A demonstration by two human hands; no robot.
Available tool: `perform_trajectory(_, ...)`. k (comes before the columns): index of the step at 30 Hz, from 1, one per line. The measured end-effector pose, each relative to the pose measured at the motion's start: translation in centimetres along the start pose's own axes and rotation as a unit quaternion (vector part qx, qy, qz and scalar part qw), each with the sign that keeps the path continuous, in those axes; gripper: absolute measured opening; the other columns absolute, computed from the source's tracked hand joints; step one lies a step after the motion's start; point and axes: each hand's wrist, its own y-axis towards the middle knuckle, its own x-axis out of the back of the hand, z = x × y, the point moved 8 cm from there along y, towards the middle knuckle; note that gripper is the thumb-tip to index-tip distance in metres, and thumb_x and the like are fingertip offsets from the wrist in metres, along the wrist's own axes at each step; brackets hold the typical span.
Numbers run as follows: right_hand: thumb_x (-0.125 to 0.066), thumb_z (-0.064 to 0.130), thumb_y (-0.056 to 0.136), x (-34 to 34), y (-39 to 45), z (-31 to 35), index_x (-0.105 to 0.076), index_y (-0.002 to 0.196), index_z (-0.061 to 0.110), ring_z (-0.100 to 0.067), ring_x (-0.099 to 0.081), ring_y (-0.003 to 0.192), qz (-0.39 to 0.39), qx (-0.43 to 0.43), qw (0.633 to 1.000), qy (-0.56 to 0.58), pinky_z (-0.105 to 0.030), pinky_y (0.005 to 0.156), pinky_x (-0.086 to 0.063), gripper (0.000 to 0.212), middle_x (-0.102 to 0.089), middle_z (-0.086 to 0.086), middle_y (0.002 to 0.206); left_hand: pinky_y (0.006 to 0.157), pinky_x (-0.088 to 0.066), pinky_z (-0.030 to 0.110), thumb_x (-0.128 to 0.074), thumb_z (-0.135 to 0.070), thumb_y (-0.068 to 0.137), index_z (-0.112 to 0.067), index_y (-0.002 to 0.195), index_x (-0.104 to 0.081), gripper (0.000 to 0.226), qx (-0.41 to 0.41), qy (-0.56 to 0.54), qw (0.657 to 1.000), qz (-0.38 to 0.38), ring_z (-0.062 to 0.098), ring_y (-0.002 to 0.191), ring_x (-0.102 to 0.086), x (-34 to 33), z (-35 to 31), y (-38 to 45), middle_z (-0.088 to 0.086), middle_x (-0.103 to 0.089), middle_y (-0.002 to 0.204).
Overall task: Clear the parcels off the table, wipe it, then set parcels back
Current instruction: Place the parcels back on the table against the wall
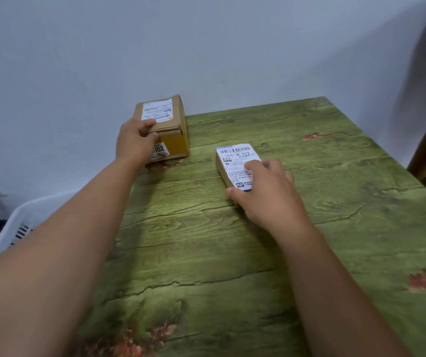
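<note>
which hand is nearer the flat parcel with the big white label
Right. The right hand rests on the flat parcel, thumb at its near edge. The left hand is off to its left, gripping the taller box at the table's far-left corner.

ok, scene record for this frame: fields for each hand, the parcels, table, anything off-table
left hand: grips big box at its near top edge
right hand: fingers on small box, thumb at its near end
big box: on table's far left corner, by the wall
small box: flat on table, mid, label up
table: green wood-grain top
basket: white, left of table, below it
</note>
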Motion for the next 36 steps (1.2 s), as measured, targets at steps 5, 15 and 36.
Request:
perform_trajectory(5, -0.063, 0.051, 0.088, -0.4, 0.9, 0.4, -0.040, 0.143, 0.027, -0.027, -0.032, 0.131, 0.003, 0.010, 1.000, -0.007, -0.039, 0.095, -0.039, 0.064, -0.030, 0.000, 0.149, 0.110, -0.032, 0.024, -0.057, -0.018, 0.097, -0.021, 0.134, -0.058, 0.037, 0.004, 0.014, 1.000, -0.010, 0.018, 0.127, -0.046, -0.8, 0.6, 1.7, 0.008, -0.032, 0.149)
perform_trajectory(15, -0.064, 0.050, 0.088, -0.7, 1.3, 0.5, -0.041, 0.136, 0.022, -0.027, -0.036, 0.124, 0.006, 0.025, 0.999, -0.029, -0.036, 0.085, -0.036, 0.060, -0.033, 0.001, 0.143, 0.098, -0.037, 0.036, -0.046, -0.020, 0.097, -0.019, 0.134, -0.043, 0.037, 0.124, 0.070, 0.985, -0.099, 0.034, 0.127, -0.038, -0.6, 1.8, 3.4, 0.012, -0.024, 0.146)
perform_trajectory(36, -0.050, 0.033, 0.093, 0.2, 0.2, 1.5, -0.033, 0.146, 0.022, -0.031, -0.017, 0.139, -0.019, 0.025, 0.999, 0.000, -0.046, 0.105, -0.034, 0.057, -0.018, -0.009, 0.151, 0.092, -0.039, 0.031, -0.041, -0.025, 0.098, -0.028, 0.135, -0.049, 0.038, -0.090, 0.035, 0.981, 0.168, 0.010, 0.093, -0.049, -7.2, -6.8, -8.6, 0.002, -0.041, 0.116)
